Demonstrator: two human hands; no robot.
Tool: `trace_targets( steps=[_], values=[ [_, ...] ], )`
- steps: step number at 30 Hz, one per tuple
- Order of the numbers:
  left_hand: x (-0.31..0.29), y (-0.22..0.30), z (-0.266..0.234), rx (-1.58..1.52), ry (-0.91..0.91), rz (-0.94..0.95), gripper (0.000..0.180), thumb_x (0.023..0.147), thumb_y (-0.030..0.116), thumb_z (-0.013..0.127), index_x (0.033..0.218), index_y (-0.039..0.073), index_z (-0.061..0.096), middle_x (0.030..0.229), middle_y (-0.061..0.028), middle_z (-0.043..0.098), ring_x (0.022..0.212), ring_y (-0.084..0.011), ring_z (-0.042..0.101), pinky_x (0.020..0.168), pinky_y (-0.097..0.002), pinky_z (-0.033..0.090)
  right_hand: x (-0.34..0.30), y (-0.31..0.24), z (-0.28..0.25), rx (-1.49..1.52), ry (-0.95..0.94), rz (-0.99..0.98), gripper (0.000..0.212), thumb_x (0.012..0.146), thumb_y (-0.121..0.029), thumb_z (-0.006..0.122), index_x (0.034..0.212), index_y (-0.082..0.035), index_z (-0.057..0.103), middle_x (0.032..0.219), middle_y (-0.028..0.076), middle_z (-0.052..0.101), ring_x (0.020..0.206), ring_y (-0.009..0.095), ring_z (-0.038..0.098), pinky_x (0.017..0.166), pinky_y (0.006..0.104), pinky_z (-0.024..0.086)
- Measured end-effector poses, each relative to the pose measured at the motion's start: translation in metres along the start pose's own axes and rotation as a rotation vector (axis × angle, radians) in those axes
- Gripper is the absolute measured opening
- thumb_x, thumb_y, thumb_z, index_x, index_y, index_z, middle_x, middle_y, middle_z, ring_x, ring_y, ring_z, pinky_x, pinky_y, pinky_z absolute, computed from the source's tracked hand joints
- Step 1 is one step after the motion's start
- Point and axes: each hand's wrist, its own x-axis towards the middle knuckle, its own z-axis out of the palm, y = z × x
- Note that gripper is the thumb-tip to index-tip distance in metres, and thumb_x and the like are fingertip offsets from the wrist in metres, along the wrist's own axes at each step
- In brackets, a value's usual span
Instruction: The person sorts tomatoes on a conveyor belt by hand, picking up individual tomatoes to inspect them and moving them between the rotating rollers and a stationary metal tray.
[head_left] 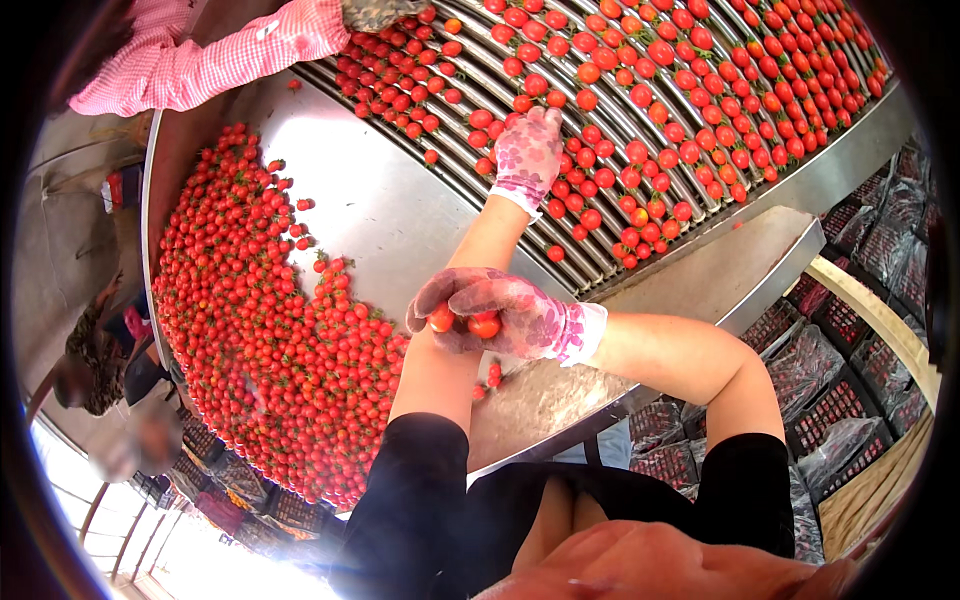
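Observation:
My left hand (pixel 527 152), in a pink flowered glove, reaches out over the metal roller conveyor (pixel 500 75) and rests palm down on the red cherry tomatoes (pixel 640 150) spread across it. Its fingers curl among them, and the palm is hidden. My right hand (pixel 500 318), in the same kind of glove, crosses over my left forearm above the steel table (pixel 380 200). It is closed on a few orange-red tomatoes (pixel 484 325) that show between the fingers.
A deep heap of cherry tomatoes (pixel 260 330) covers the table's left side. Another person's pink checked sleeve (pixel 200 60) reaches in at the top left. Dark crates of packed tomatoes (pixel 850 330) stand stacked at the right, by a wooden pallet (pixel 885 480). Other people stand lower left.

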Motion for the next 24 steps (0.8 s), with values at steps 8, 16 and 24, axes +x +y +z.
trace_targets(
  steps=[8, 16, 24],
  values=[
    [-0.086, -0.058, -0.104, -1.375, 0.429, -0.503, 0.028, 0.095, 0.019, 0.058, 0.114, -0.001, 0.059, 0.089, -0.0082, 0.064, 0.078, -0.0172, 0.060, 0.073, -0.0306, 0.049, 0.000, -0.009, -0.003, 0.551, 0.403, 0.535, 0.036, 0.101, -0.036, 0.050, 0.109, -0.004, 0.063, 0.105, 0.008, 0.063, 0.088, 0.015, 0.061, 0.078, 0.0273, 0.048],
    [-0.151, -0.022, -0.162, -0.520, 0.189, 0.179, 0.044, 0.063, 0.020, 0.080, 0.103, 0.007, 0.068, 0.122, -0.0153, 0.060, 0.117, -0.0374, 0.054, 0.098, -0.0467, 0.045, 0.010, -0.026, -0.001, 0.651, 0.491, 0.375, 0.039, 0.104, -0.039, 0.044, 0.126, -0.008, 0.054, 0.117, 0.005, 0.058, 0.107, 0.015, 0.058, 0.094, 0.0337, 0.048],
    [-0.103, -0.100, -0.115, -1.139, 0.589, -0.201, 0.047, 0.102, 0.035, 0.044, 0.130, -0.001, 0.055, 0.133, -0.0165, 0.055, 0.127, -0.0292, 0.050, 0.110, -0.0421, 0.037, 0.006, -0.020, -0.002, 0.738, 0.335, 0.536, 0.049, 0.097, -0.043, 0.051, 0.121, -0.001, 0.056, 0.119, 0.017, 0.061, 0.096, 0.022, 0.061, 0.079, 0.0318, 0.050]
  ],
)
